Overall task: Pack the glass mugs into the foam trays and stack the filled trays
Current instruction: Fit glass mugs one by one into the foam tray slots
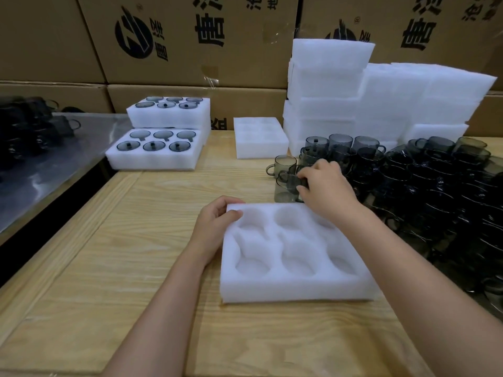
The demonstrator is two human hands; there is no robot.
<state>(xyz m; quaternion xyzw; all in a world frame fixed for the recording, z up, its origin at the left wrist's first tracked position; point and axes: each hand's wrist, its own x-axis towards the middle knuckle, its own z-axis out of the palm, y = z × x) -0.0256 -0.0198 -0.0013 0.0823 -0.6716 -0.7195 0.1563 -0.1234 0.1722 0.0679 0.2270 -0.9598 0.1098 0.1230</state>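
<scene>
An empty foam tray (294, 254) lies flat on the wooden worktop (109, 254) right in front of me, its six round pockets bare. My left hand (215, 221) grips the tray's corner at ten o'clock, thumb on top of the foam and the other fingers (231, 200) curled over the far edge. My right hand (324, 186) reaches past the tray toward one o'clock, where its fingers are closed narrowly on a smoky grey glass mug (288, 189) that stands upright on the worktop just beyond the tray; I cannot tell whether I have it by the rim or the handle.

That mug is at the near-left edge of a dense crowd of mugs (435, 186) filling the worktop from one to three o'clock. One lone mug (284, 164) stands just behind it, handle to the left.

At ten o'clock, well apart from my hands, sit two filled trays: a nearer filled tray (155, 148) and a higher filled tray (168, 110) behind it, each showing six grey mugs in its pockets. At twelve o'clock lies a spare empty tray (258, 137), and to its right rise tall stacks of white foam (326, 91). Printed cardboard boxes (177, 36) wall off the back.
</scene>
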